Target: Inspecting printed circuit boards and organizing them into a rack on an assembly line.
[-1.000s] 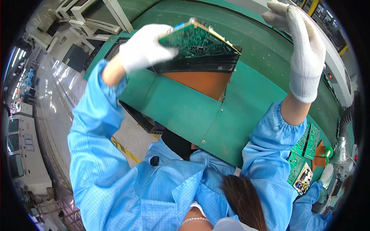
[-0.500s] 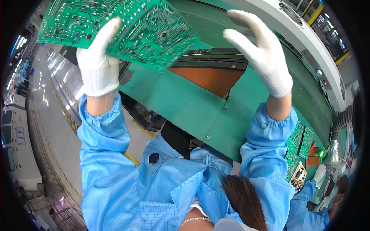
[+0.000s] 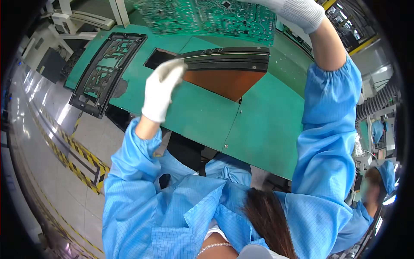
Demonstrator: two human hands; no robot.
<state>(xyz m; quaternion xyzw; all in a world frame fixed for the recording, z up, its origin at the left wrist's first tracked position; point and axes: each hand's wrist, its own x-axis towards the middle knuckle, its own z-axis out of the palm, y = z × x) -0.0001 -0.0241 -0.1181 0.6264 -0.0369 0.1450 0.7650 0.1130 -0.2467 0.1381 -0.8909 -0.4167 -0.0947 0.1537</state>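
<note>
At the top edge of the view, a large green circuit board [image 3: 215, 19] hangs over the bench, its face dotted with solder joints and small parts. My right hand [image 3: 295, 11], in a white knit glove, grips the board's upper right edge; its fingertips are partly cut off by the frame. My left hand [image 3: 163, 88], also gloved, is away from the board with loosely curled fingers and nothing in it. Just right of its fingertips stands a black slotted rack [image 3: 224, 60] with a brown side.
A black frame with cut-outs [image 3: 108, 69] lies on the left of the green bench [image 3: 194, 112]. White machine parts [image 3: 82, 19] stand beyond it. A corrugated grey hose [image 3: 375, 101] and a co-worker [image 3: 358, 220] are at the right. Yellow-black floor tape [image 3: 82, 159] runs along the left.
The circuit board has moved right and passed from my left hand to my right. My left hand has let go and come down toward the rack. The black cut-out frame has come into view.
</note>
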